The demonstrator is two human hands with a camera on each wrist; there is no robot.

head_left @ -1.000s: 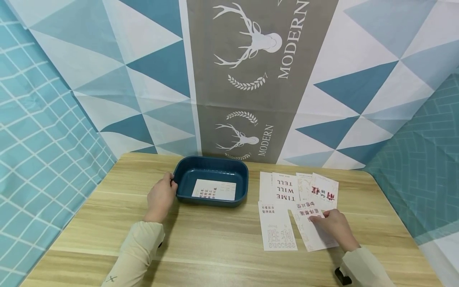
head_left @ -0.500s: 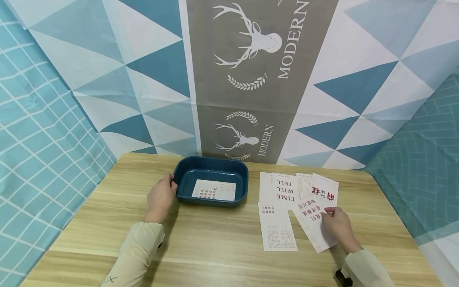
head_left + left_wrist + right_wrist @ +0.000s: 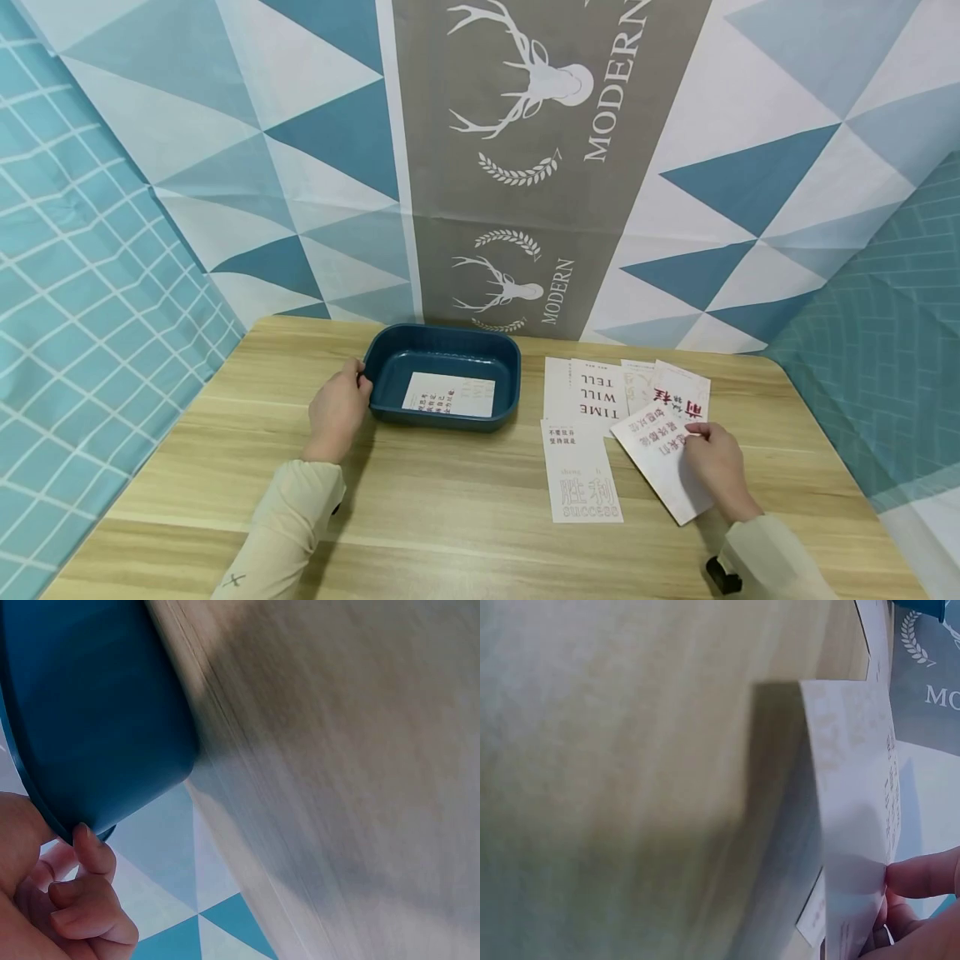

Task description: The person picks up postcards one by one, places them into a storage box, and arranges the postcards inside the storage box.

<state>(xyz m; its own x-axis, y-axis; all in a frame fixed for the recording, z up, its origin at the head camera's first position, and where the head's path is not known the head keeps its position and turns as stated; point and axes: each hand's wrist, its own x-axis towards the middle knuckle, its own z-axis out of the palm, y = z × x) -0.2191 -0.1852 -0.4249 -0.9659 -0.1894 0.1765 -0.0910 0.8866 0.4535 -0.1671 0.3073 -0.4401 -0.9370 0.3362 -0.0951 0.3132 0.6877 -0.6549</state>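
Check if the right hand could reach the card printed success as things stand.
Probably yes: the success card lies nearby on the table with nothing seen covering it. But the right hand pinches another card, so it may need to release that first.

A wood-grain table (image 3: 450,508) bears a dark blue tray (image 3: 446,422) and several printed cards (image 3: 596,408).

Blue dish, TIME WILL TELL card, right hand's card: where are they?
Blue dish (image 3: 457,363), head view: bare inner floor.
TIME WILL TELL card (image 3: 597,396), head view: middle lettering.
Held card (image 3: 663,468), head view: printed face.
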